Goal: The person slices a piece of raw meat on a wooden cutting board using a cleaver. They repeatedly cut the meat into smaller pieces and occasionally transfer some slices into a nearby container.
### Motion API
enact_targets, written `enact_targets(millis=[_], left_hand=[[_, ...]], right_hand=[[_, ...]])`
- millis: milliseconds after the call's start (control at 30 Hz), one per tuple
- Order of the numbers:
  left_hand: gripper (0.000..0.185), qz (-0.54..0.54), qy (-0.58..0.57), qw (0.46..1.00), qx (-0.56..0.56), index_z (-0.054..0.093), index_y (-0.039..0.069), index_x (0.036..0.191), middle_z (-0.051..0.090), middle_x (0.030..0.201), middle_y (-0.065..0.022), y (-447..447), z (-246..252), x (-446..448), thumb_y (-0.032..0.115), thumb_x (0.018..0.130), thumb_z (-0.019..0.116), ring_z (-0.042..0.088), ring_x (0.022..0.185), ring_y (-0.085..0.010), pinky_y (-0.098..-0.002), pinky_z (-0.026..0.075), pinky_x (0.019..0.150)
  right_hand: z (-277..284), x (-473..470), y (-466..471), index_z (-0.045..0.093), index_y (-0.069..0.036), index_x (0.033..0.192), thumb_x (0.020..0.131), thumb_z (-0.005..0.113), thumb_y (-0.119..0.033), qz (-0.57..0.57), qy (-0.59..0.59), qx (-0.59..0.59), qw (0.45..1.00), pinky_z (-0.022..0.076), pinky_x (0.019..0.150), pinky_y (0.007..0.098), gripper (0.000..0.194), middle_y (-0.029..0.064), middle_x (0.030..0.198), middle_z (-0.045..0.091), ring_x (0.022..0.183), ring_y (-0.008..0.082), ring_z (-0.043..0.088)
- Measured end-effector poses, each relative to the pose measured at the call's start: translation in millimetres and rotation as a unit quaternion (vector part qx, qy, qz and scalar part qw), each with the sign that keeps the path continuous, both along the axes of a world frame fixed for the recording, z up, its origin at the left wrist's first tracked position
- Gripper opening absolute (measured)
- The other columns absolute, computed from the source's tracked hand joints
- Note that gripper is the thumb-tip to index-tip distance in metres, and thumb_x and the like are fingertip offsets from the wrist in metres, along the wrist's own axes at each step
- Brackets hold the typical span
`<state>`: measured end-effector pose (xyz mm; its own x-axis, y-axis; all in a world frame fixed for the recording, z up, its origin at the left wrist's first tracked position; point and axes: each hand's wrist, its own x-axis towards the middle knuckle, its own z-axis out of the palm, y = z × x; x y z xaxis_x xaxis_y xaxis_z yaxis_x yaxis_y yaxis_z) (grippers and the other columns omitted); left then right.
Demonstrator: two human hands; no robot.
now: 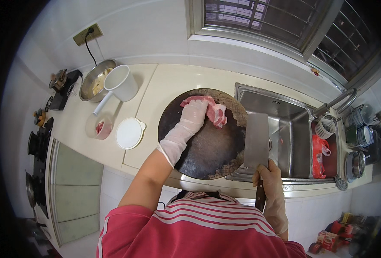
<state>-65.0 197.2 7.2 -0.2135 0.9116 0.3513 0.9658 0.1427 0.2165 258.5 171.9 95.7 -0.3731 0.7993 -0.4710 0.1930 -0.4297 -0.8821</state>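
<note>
My left hand (194,115), in a thin translucent glove, lies on a piece of raw meat (217,113) near the back of a round, dark wooden chopping board (209,148). Its fingertips are curled over the meat and partly hidden, with pink flesh and white fat showing on both sides. In my right hand (268,175), gloved too, is the dark handle of a broad cleaver (256,138). The blade points away from me, beyond the board's right edge and over the near left part of the sink, apart from the meat.
Left of the board are a white lid (129,133), a tub with meat pieces (99,126), a white long-handled dipper (122,83) and a steel bowl (86,84) of pale food. A steel sink (293,135) with a curved faucet (335,100) and a red plastic bag (318,158) lies right.
</note>
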Motion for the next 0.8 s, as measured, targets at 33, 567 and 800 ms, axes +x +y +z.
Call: enact_targets(millis=[33, 567, 800], left_hand=[[0.018, -0.010, -0.019, 1.000, -0.018, 0.058, 0.007, 0.092, 0.062, 0.089, -0.0141, -5.2, 2.4, 0.8, 0.001, 0.075, 0.058, 0.060, 0.089, -0.0350, -0.0453, 0.050, 0.077], [0.035, -0.067, -0.028, 0.982, 0.176, 0.065, 0.001, 0.102, 0.062, 0.105, -0.0116, -185.8, 9.9, 74.1, 0.003, 0.069, 0.074, 0.059, 0.095, -0.0305, -0.0402, 0.048, 0.083], [0.022, -0.063, -0.041, 0.988, 0.132, 0.062, 0.002, 0.091, 0.060, 0.092, -0.0107, -157.0, -3.0, 55.4, 0.007, 0.072, 0.072, 0.057, 0.085, -0.0292, -0.0393, 0.048, 0.076]], right_hand=[[-1.0, 0.9, 0.4, 0.056, 0.001, 0.099, 0.094, 0.053, -0.011, 0.000, 0.004, 0.004, 1.000, 0.0422, 0.048, 0.0267, 0.013, 0.0076, 0.061, 0.057, 0.049, 0.0141, 0.051], [-0.9, -43.4, 15.5, 0.057, -0.003, 0.120, 0.090, 0.058, -0.015, 0.457, -0.205, 0.546, 0.672, 0.0511, 0.054, 0.0392, 0.033, 0.0116, 0.073, 0.068, 0.062, 0.0295, 0.067], [-9.9, -85.5, 5.7, 0.056, 0.001, 0.119, 0.083, 0.056, -0.009, 0.534, -0.335, 0.555, 0.542, 0.0538, 0.054, 0.0363, 0.037, 0.0107, 0.076, 0.067, 0.064, 0.0277, 0.068]])
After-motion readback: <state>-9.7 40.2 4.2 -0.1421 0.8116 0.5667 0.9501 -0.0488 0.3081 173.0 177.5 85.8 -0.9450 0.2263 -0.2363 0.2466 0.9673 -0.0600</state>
